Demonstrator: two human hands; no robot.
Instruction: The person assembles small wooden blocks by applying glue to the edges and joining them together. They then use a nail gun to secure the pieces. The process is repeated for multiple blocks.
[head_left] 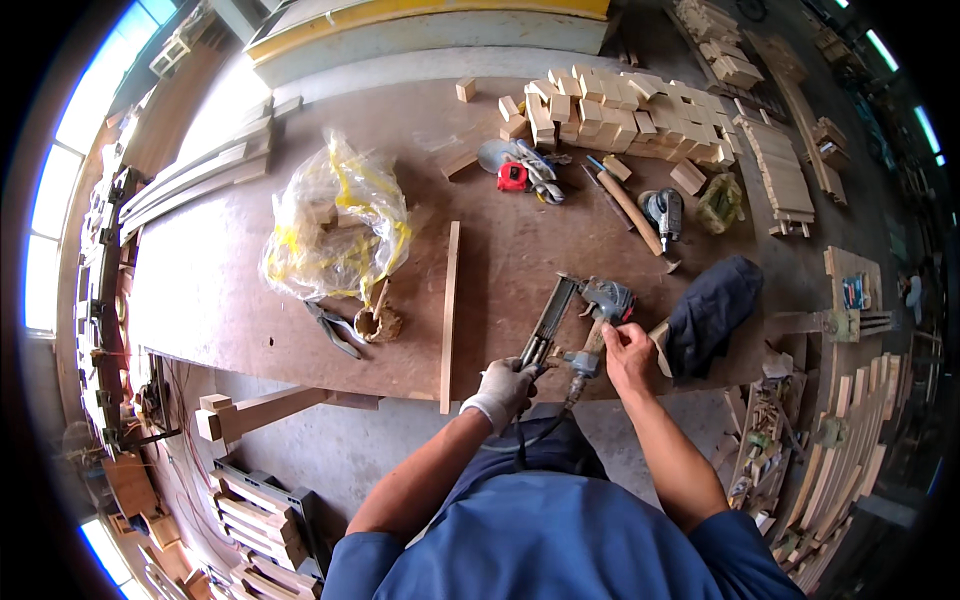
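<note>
A pneumatic nail gun (pixel 606 297) lies over the near edge of the table, with an air hose running down from its handle toward my body. My left hand (pixel 503 388), in a white glove, is closed around the lower end of the gun's long magazine (pixel 550 322). My bare right hand (pixel 631 357) is beside the gun's handle, its thumb and fingertips pinched together. Whatever sits between those fingertips is too small to make out. Left of the gun lies a narrow wooden strip (pixel 450 315), reaching past the table edge.
Pliers (pixel 335 330), a small pot (pixel 378 324) and crumpled plastic wrap (pixel 340 225) lie left on the table (pixel 400 365). Dark cloth (pixel 715 310) lies right. Farther back are a hammer (pixel 635 215), an air tool (pixel 662 215), a red tape measure (pixel 513 178) and stacked wood blocks (pixel 625 115).
</note>
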